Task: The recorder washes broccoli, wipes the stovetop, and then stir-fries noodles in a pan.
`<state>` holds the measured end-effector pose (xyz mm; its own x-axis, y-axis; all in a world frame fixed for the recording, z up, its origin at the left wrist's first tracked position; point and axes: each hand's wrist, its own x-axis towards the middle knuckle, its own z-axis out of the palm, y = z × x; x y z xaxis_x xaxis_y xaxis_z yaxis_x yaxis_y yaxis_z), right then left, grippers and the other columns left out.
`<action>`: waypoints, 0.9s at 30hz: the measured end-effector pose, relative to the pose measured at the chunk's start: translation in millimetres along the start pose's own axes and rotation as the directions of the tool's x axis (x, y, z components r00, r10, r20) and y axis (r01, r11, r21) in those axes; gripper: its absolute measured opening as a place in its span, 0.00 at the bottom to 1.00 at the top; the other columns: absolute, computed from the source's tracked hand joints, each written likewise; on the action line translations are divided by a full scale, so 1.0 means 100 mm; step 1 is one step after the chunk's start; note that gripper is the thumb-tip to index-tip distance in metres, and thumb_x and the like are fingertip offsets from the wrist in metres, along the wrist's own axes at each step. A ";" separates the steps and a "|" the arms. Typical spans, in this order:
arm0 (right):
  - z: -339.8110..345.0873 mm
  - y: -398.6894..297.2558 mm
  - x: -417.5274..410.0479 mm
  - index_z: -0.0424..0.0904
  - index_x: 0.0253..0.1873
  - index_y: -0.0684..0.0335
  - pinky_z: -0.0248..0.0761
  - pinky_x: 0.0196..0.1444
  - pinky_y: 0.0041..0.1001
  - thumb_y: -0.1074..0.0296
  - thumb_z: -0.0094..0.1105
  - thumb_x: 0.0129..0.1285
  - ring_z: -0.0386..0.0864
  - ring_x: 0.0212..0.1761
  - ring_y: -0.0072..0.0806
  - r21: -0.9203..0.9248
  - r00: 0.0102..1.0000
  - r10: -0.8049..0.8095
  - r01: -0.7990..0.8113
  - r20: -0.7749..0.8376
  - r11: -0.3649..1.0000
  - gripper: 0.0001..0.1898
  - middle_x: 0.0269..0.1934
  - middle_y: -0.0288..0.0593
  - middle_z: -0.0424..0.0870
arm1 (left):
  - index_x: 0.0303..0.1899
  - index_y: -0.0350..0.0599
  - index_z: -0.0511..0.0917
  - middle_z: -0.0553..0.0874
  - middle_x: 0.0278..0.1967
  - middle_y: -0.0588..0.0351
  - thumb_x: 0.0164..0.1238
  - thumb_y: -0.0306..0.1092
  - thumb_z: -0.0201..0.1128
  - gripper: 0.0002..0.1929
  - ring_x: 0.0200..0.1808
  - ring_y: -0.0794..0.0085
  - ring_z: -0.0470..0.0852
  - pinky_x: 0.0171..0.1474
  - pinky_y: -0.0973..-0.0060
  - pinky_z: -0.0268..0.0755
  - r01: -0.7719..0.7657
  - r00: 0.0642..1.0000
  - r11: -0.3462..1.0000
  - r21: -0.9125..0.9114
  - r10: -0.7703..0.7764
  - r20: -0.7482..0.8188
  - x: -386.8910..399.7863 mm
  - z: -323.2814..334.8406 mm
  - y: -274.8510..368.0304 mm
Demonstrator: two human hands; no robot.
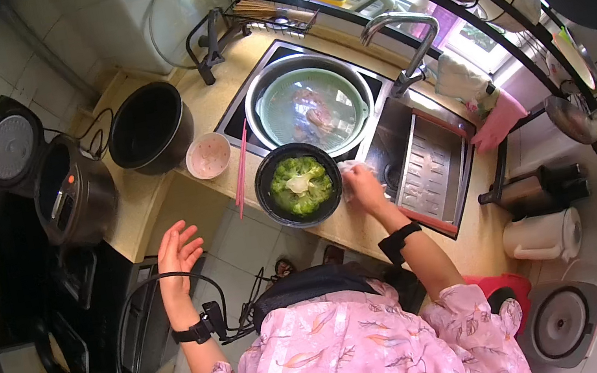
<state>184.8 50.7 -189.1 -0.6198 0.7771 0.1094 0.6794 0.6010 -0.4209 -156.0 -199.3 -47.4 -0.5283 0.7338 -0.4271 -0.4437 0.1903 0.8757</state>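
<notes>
My right hand (366,188) grips a crumpled white cloth (351,165) at the right rim of a black bowl (273,212). Whether the cloth wraps a handle there is hidden. Broccoli florets (306,200) with a pale piece in the middle fill the bowl, which sits at the counter's front edge. My left hand (178,252) is raised over the floor to the left, empty, fingers apart. Pink chopsticks (243,169) lie left of the bowl, their ends jutting past the edge. Beside them stands a small pink bowl (208,156).
Behind the black bowl, a steel basin (249,96) holding a green strainer (274,101) stands over the sink (376,119). A faucet (411,50) rises beside it. At left are a dark inner pot (150,126) and an open rice cooker (77,189). A cable (170,275) hangs by my left arm.
</notes>
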 end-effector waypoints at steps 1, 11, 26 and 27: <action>-0.10 0.02 0.03 0.75 0.46 0.60 0.69 0.43 0.39 0.68 0.49 0.59 0.76 0.38 0.46 0.130 0.997 0.022 -0.012 -0.077 0.991 0.12 0.41 0.51 0.76 | 0.57 0.41 0.68 0.79 0.47 0.49 0.70 0.44 0.49 0.20 0.40 0.71 0.81 0.40 0.78 0.74 0.002 1.000 1.000 0.005 -0.002 0.002 -0.01 -0.02 0.01; -0.46 0.04 -0.81 0.70 0.58 0.51 0.66 0.53 0.40 0.62 0.57 0.54 0.72 0.52 0.45 -0.001 0.906 -0.223 0.240 0.360 0.971 0.24 0.57 0.48 0.70 | 0.57 0.43 0.67 0.78 0.49 0.49 0.70 0.44 0.49 0.20 0.40 0.70 0.81 0.41 0.77 0.74 0.011 0.999 1.000 0.021 -0.010 -0.044 -0.02 -0.07 -0.03; -0.19 -0.26 -0.75 0.68 0.60 0.40 0.59 0.58 0.50 0.59 0.59 0.53 0.63 0.62 0.48 -0.146 0.971 -0.048 0.084 0.233 0.986 0.26 0.65 0.46 0.61 | 0.57 0.42 0.66 0.77 0.51 0.50 0.70 0.41 0.48 0.19 0.43 0.71 0.80 0.46 0.76 0.70 -0.253 0.960 0.947 0.200 0.220 0.170 0.16 0.45 0.26; -0.26 -0.28 -0.74 0.68 0.60 0.40 0.59 0.58 0.50 0.59 0.59 0.53 0.63 0.62 0.48 -0.144 0.968 -0.067 0.104 0.243 0.984 0.26 0.65 0.46 0.61 | 0.57 0.42 0.66 0.77 0.51 0.50 0.70 0.41 0.48 0.19 0.43 0.71 0.80 0.46 0.76 0.70 -0.252 0.963 0.948 0.195 0.225 0.150 0.14 0.44 0.29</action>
<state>221.4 -19.1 -162.2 -0.7405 0.6667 -0.0847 0.6608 0.6993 -0.2727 -143.7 -154.8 -18.2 -0.4999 0.8471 -0.1801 -0.1461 0.1225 0.9817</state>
